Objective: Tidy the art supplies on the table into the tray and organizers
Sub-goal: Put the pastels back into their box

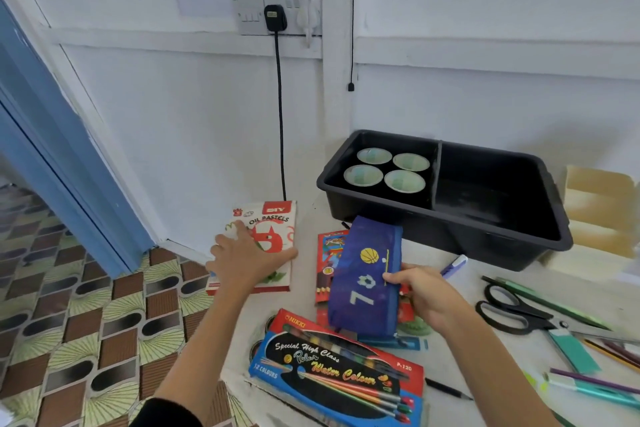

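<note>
A person stands at a white table (460, 291) set against a white panelled wall. The left hand (242, 262) lies flat, fingers spread apart, on a white and red box of oil pastels (273, 236) at the table's left edge; it presses on the box rather than closing around it. The right hand (420, 291) is clamped on a blue fabric pencil case (363, 274) printed with a basketball, a football and the number 7, thumb on the printed face and fingers behind, holding it tilted above the table. Beneath the case lies a red box of coloured pencils (329, 253), partly hidden. Nearer the person sits a red and blue box of water colours (339, 367) with a picture of brushes on its lid.

At the back of the table stands a black plastic tray (450, 232) split by a divider into two compartments. The left compartment holds four pale green paper cups (391, 168) in a square; the right one shows only its dark floor. To the right of the hands lie black-handled scissors (512, 312), a purple and white marker (454, 265) just in front of the tray, a black pen (446, 388), and a loose scatter of green pencils (547, 302) and others near the right edge. A brown cardboard box (599, 204) stands behind the tray on the right.
</note>
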A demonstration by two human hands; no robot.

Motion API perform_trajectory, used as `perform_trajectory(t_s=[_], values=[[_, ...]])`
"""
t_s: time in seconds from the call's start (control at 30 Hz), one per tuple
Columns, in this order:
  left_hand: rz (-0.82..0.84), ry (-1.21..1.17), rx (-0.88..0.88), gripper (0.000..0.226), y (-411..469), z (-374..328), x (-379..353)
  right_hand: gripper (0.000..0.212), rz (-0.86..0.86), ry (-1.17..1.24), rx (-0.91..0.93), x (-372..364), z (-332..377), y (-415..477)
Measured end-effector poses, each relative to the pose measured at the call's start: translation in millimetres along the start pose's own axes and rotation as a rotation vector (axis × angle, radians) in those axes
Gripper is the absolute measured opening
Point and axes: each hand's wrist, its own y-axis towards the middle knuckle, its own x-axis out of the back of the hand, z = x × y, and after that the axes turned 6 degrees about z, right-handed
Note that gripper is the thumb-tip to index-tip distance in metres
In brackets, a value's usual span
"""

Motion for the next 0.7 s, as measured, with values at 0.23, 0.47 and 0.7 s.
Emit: perform_trajectory(t_s=[0.23,0.47,0.7], values=[[0.017,-0.062,-0.020,0.122,-7,20,17,0.023,-0.007,-0.044,0.008,-69,-9,42],[0.060,-0.031,-0.084,0.119,-21,25,7,0.029,-0.155,-0.742,0.212,-86,-22,57],[0.124,0.058,-0.411,0.119,-47,-2,9,0.032,-0.252,-0.368,0.292,-51,11,32]])
